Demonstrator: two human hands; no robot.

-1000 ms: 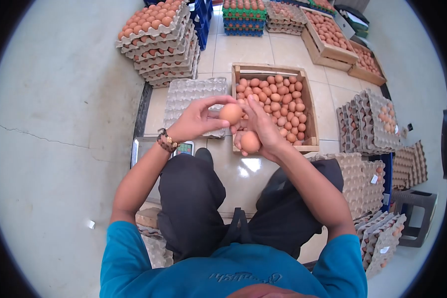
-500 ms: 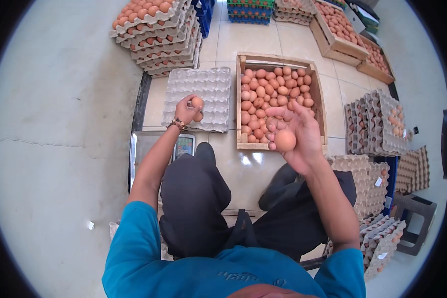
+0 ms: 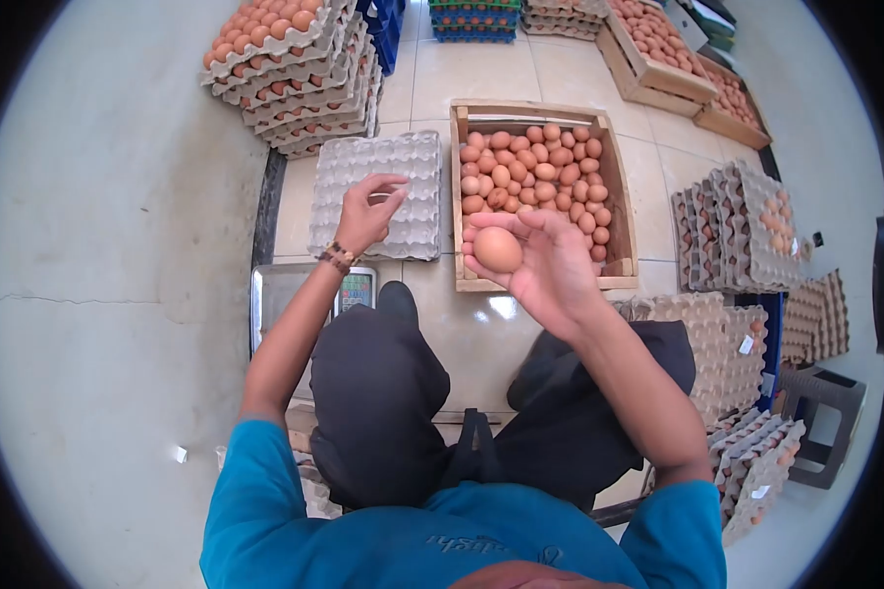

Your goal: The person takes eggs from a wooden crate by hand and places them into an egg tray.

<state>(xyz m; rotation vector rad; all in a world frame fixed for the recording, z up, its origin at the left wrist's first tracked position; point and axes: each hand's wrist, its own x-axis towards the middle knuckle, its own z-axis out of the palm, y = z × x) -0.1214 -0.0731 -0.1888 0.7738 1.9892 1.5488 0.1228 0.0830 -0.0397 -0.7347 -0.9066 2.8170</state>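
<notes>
Over grey tray (image 3: 417, 218), left hand (image 3: 365, 214) gapes; right hand (image 3: 552, 273) cups egg (image 3: 497, 250); shirt lettering (image 3: 457, 543) blurred.

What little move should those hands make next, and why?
Probably carry the egg to the grey egg tray: the right hand cradles that egg, the tray shows bare cups, and the left hand over it shows no egg.

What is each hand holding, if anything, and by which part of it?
The right hand cradles an egg from beneath in its fingers; no held thing shows in the left hand.
</notes>
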